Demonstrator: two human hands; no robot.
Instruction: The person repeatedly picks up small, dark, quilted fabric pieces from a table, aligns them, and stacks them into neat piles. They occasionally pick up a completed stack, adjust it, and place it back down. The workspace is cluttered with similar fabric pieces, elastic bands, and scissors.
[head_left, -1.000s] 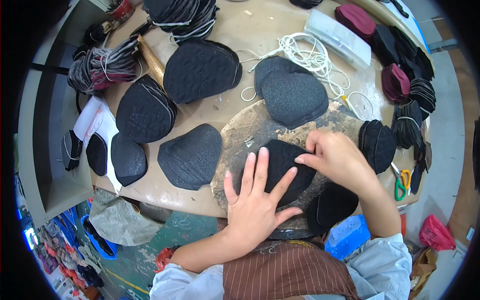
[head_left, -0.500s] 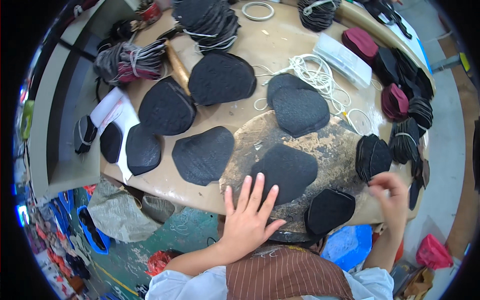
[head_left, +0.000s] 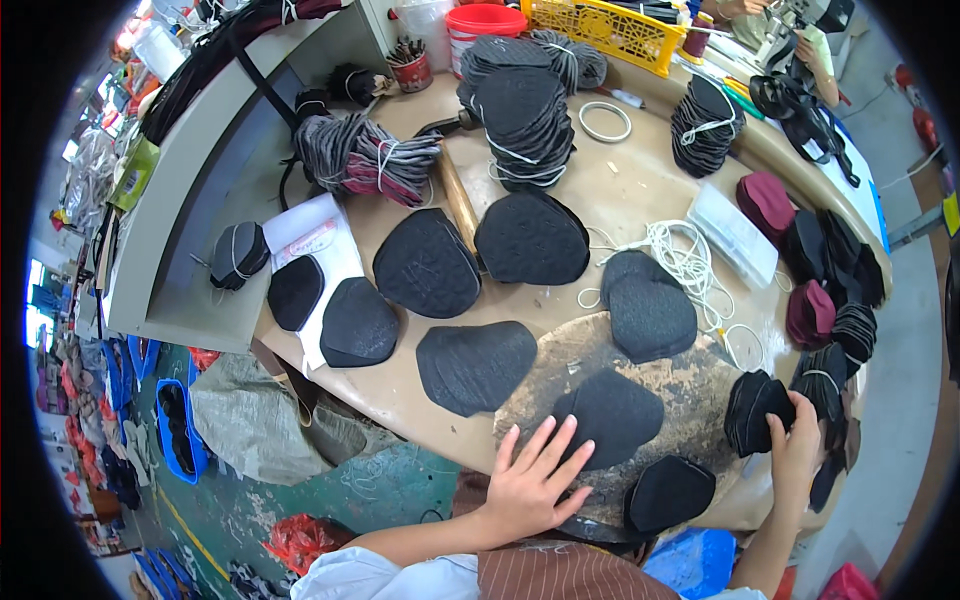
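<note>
My left hand (head_left: 540, 478) lies flat with spread fingers, its fingertips at the lower left edge of a black cut piece (head_left: 612, 420) on a worn round board (head_left: 545, 370). At the board's right side, my right hand (head_left: 797, 450) pinches the right edge of a small stack of black cut pieces (head_left: 752, 415). How many layers are between the thumb and finger cannot be made out. Nearer to me, between the hands, sits another black stack (head_left: 670, 495). Overlapping black pieces (head_left: 652, 318) rest at the board's far edge, and a wider black piece (head_left: 475, 367) lies left of it.
Two larger black stacks (head_left: 428, 263) stand farther back by a wooden-handled tool (head_left: 460, 195). Tied bundles (head_left: 520, 115), tangled white cord (head_left: 680, 255) and a clear plastic box (head_left: 732, 238) are beyond. Maroon and black bundles (head_left: 810, 312) line the right edge. Another person's hands (head_left: 815, 55) show at the far right.
My right hand has come down from beside the black stack onto its right edge, its fingers now on it. My left hand stays on the black piece. The view has shifted, showing more of the far table.
</note>
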